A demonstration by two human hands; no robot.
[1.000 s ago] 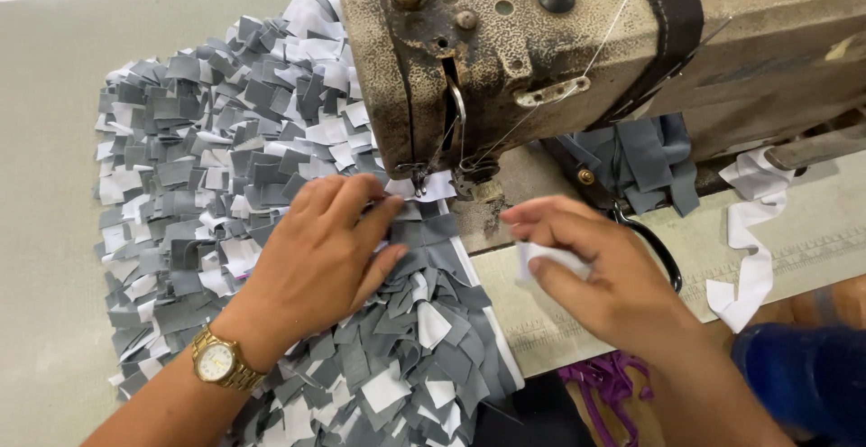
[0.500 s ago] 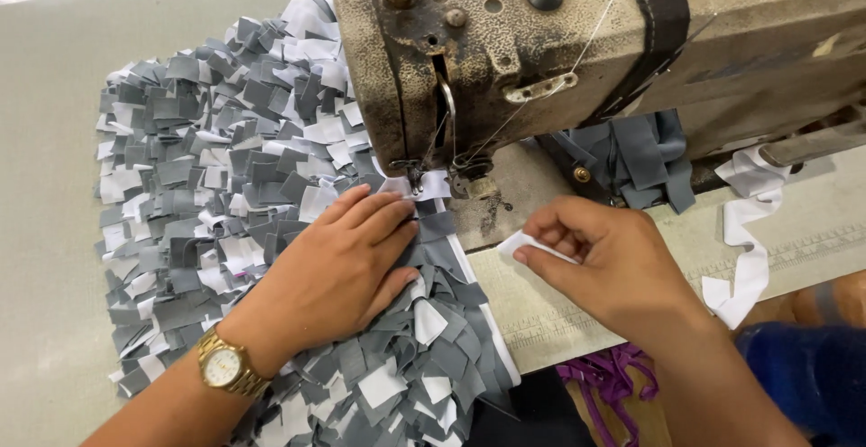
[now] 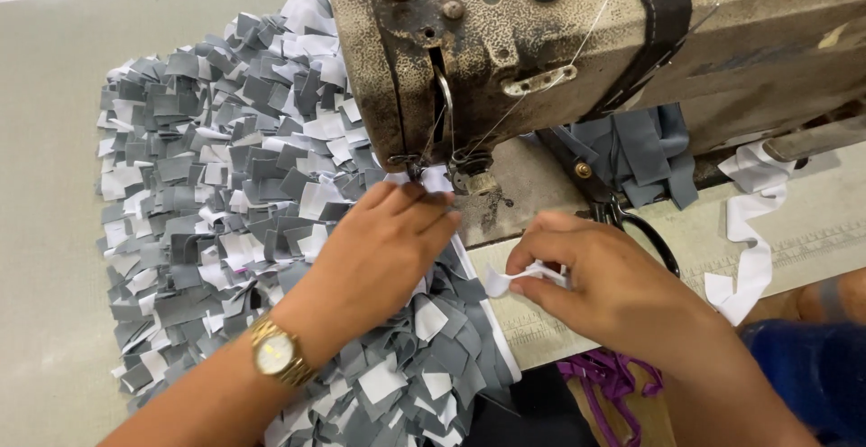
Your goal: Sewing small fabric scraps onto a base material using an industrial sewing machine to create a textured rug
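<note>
Rag mat (image 3: 225, 185) looks mostly tufted as we press it flat-palmed with our left hand (image 3: 383, 248) at the needle, our right hand (image 3: 595, 285) pinching a white strip (image 3: 514, 277) not yet sewn.

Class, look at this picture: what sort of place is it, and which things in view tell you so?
Probably a sewing workshop. A worn industrial sewing machine stands on the table, a rug of grey and white fabric scraps lies under its needle, and scissors rest beside cut fabric strips.
</note>
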